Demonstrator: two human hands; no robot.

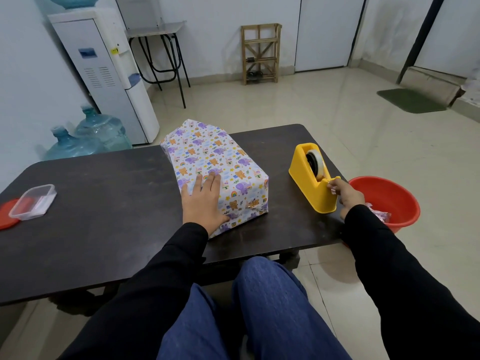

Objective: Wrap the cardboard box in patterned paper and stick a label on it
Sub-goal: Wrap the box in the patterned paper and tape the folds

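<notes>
— What are the fingers doing?

— The left hand (201, 201) lies flat on the box (215, 162), fingers straight and close together, palm pressing the near left edge of its top. The right hand (346, 194) is off to the right of the box, fingertips curled in and pinching at the cutter end of the tape dispenser (311, 183). Whether a strip of tape sits between them is too small to tell.

— And the box itself?

— It rests mid-table, set at an angle, already covered in patterned paper (233, 152): glossy white with purple elephants, orange bears and rainbows. The near end is folded shut with creased, slightly crumpled corners. The far end of the paper stands up loose in a peak.

— What else is there?

— The dispenser is hard yellow plastic, wedge-shaped, holding a roll of clear tape (315, 162). Far left of the box, a clear rectangular plastic container (33, 202) rests partly on a red lid (6, 214). The table (104, 203) is dark and matte with rounded corners.

— Is there room to move?

— There is bare tabletop left of the box and a narrower gap between it and the dispenser. Further right, past the table's edge, stands a round red basin (389, 198)
</notes>
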